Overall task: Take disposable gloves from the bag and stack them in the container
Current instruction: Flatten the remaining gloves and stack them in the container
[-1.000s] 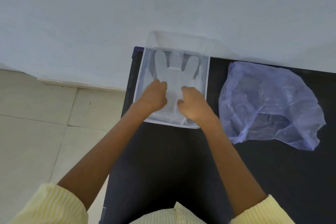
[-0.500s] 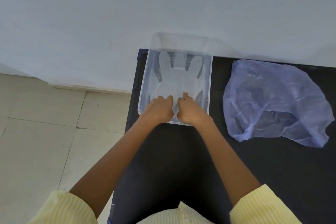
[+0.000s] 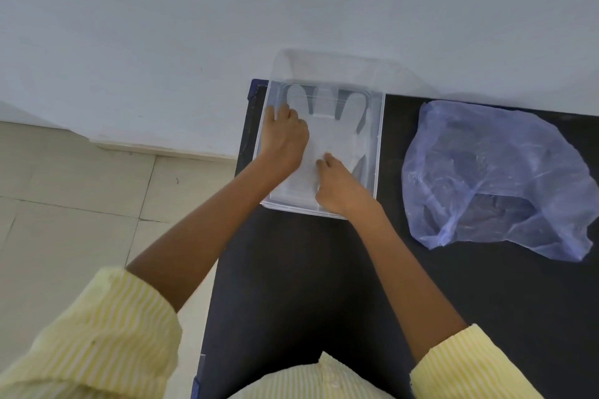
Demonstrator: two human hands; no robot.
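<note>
A clear plastic container stands at the far left end of the black table. Inside it a translucent disposable glove lies flat, fingers pointing to the wall. My left hand rests palm down on the glove's left side, fingers spread near the container's left wall. My right hand presses on the glove's cuff end near the front rim, fingers curled. A crumpled blue-tinted plastic bag lies to the right of the container, its opening toward me.
The black table ends just left of the container, with tiled floor below. A pale wall runs right behind the container. My yellow striped sleeves sit at the bottom of the view.
My left hand has slid forward from the glove's cuff to its upper left part. My right hand stays near the cuff. The glove remains flat in the container.
</note>
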